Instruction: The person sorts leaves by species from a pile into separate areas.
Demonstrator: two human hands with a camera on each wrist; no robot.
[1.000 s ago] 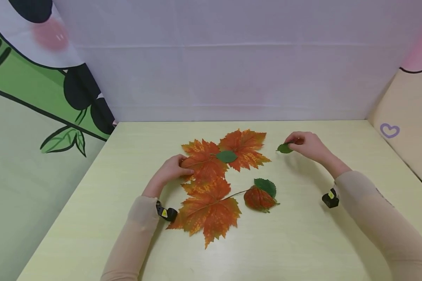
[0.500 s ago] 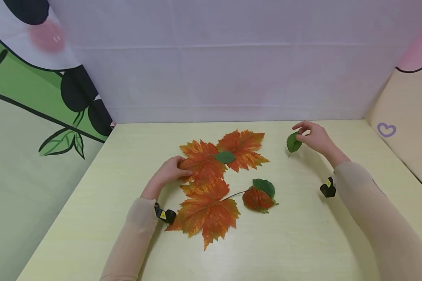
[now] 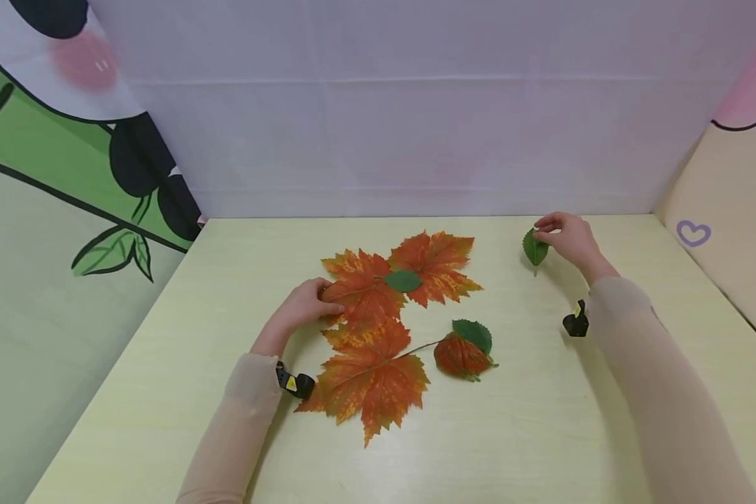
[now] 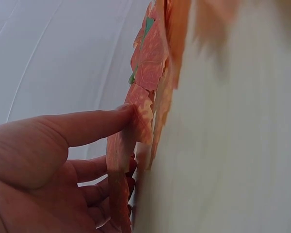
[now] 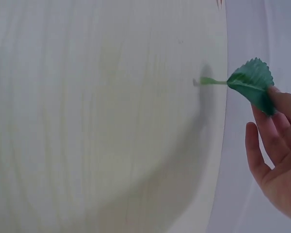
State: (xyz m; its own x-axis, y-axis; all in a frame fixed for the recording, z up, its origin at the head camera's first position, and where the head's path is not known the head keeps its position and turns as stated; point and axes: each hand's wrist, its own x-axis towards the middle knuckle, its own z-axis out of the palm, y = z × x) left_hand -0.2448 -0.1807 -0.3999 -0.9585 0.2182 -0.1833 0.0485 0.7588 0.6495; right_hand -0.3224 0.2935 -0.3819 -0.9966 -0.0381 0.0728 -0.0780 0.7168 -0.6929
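My right hand (image 3: pixel 570 239) pinches a small green leaf (image 3: pixel 535 248) by its upper edge, at the far right of the table. In the right wrist view the leaf's short stem (image 5: pixel 213 81) points away from the fingers, toward the tabletop. My left hand (image 3: pixel 302 306) pinches the left edge of an orange maple leaf (image 3: pixel 372 297), thumb on top and fingers beneath. Beside it at the back lies a second orange maple leaf (image 3: pixel 437 262), and a green leaf (image 3: pixel 403 281) rests across the two. A third maple leaf (image 3: pixel 372 378) lies nearer me.
Right of the nearest maple leaf lies a reddish-orange leaf (image 3: pixel 460 357) with a green leaf (image 3: pixel 474 334) partly under it. The pale table (image 3: pixel 510 434) meets a light cloth wall (image 3: pixel 416 140) at its back edge.
My right hand has moved right and back with the green leaf, which has turned from lying flat to hanging stem-down. The left hand has kept its hold on the maple leaf.
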